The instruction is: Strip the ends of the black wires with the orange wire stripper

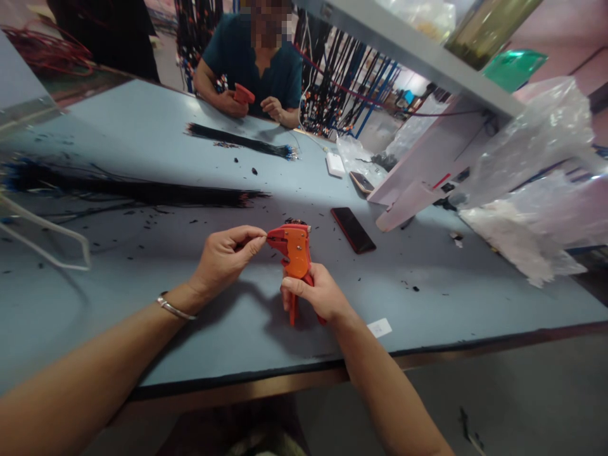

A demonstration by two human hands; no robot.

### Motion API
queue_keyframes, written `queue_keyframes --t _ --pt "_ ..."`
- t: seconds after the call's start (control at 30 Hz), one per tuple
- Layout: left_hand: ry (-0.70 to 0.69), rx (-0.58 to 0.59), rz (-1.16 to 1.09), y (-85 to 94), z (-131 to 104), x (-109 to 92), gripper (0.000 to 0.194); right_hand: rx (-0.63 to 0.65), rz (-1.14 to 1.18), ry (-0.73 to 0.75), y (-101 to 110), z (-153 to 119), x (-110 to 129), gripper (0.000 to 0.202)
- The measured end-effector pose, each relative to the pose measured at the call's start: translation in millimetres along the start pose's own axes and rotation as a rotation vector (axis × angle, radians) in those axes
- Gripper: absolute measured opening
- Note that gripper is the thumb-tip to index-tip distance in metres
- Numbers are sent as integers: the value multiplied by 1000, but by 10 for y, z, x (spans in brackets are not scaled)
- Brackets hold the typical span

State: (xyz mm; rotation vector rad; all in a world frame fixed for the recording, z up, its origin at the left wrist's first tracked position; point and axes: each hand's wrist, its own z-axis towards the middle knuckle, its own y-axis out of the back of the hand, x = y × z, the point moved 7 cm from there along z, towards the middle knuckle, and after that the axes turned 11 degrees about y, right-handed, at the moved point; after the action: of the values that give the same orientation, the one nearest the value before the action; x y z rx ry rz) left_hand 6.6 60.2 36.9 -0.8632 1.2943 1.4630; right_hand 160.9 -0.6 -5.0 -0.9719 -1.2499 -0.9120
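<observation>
My right hand is wrapped round the handles of a red and orange wire stripper, held upright above the table. Its jaws point to the left. At the jaw tip my left hand pinches with thumb and forefinger; whatever lies between those fingers is too small or hidden to make out. Behind the hands, a long bundle of black wires lies on the table, its reddish ends toward the tool. Small dark scraps are scattered around it.
Across the grey-blue table a person holds a red tool. Nearby lie a second black wire bundle, a phone, another phone, and a white box. A shelf post and plastic bags stand right.
</observation>
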Motion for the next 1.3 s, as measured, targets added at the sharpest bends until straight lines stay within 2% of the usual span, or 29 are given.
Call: queue_keyframes --t 0.3,0.93,1.3 --pt "5 -6 18 -12 -10 -19 20 -23 13 -13 -11 12 -19 42" --pt "-4 -1 23 -3 -8 4 20 48 50 -1 -27 20 -5 37" --pt "13 2 31 -26 8 11 20 -46 -22 -10 -31 16 -63 43"
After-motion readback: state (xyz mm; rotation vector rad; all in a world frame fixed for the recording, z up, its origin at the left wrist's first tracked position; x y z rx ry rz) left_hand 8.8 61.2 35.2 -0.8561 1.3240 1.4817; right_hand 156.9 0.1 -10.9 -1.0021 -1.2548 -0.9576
